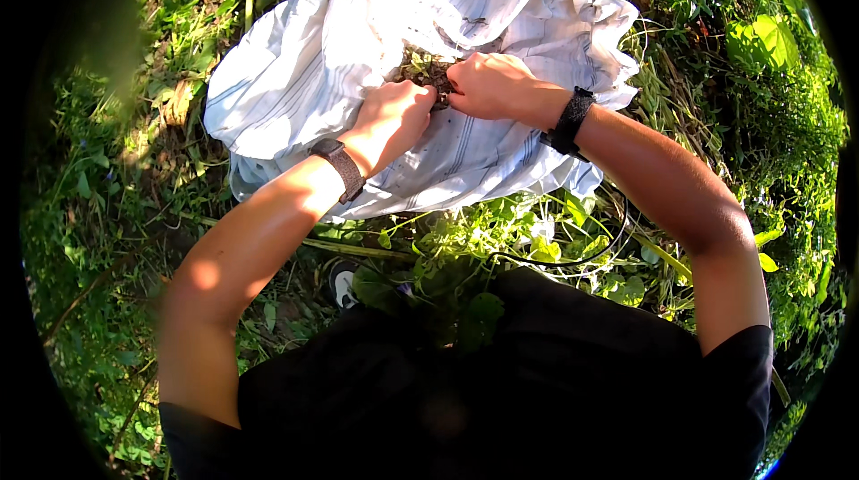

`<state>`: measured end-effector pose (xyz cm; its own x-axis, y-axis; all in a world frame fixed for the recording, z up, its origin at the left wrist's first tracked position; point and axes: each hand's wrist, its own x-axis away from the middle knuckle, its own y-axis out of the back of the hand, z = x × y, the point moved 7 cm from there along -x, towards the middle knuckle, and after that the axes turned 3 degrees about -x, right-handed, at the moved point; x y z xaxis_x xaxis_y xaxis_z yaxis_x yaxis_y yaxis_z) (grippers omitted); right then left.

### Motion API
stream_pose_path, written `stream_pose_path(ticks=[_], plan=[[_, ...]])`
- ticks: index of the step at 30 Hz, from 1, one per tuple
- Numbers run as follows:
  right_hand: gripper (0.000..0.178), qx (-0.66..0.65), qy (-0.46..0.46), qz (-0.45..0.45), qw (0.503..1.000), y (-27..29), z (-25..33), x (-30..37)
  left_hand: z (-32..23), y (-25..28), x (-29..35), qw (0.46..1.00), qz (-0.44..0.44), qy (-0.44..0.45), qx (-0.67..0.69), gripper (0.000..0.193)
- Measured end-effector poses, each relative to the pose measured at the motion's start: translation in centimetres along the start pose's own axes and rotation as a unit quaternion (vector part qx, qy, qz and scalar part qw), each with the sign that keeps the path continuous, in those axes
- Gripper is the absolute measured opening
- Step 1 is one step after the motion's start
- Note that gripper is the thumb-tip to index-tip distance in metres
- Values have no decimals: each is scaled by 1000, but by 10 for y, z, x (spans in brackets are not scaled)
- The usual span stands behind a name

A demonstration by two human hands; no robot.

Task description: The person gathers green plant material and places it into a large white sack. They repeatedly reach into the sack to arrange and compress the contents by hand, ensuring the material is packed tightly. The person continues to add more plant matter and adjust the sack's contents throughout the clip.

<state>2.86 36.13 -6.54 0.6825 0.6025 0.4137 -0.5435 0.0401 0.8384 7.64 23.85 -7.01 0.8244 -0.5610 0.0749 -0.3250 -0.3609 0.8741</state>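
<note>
A large white cloth with blue-grey stripes [313, 59] lies crumpled on the ground in front of me. At its middle sits a small clump of dry plant matter [428, 68], brown and greenish. My left hand [398, 113] is closed at the near left side of this clump, knuckles up. Close beside it, my right hand [488, 86] is closed at the clump's right edge. Both hands rest over the cloth, almost touching each other. Their fingertips are turned away, so what they pinch, dried plant bits or cloth, is hidden.
Green weeds [778, 122] and dry stalks surround the cloth. Dark straps circle both wrists, and a thin black cable [573, 263] loops below the cloth on the right. A shoe [342, 283] stands near its lower left edge, beside my dark clothing [465, 373].
</note>
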Motion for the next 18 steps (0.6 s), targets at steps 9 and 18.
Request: stream_pose_path(ticks=[9, 18], plan=[[27, 12, 38, -42, 998, -3, 0, 3, 7, 87, 27, 976, -32, 74, 201, 7], [19, -10, 21, -74, 997, 15, -13, 16, 159, 324, 185, 839, -145, 389, -353, 31]])
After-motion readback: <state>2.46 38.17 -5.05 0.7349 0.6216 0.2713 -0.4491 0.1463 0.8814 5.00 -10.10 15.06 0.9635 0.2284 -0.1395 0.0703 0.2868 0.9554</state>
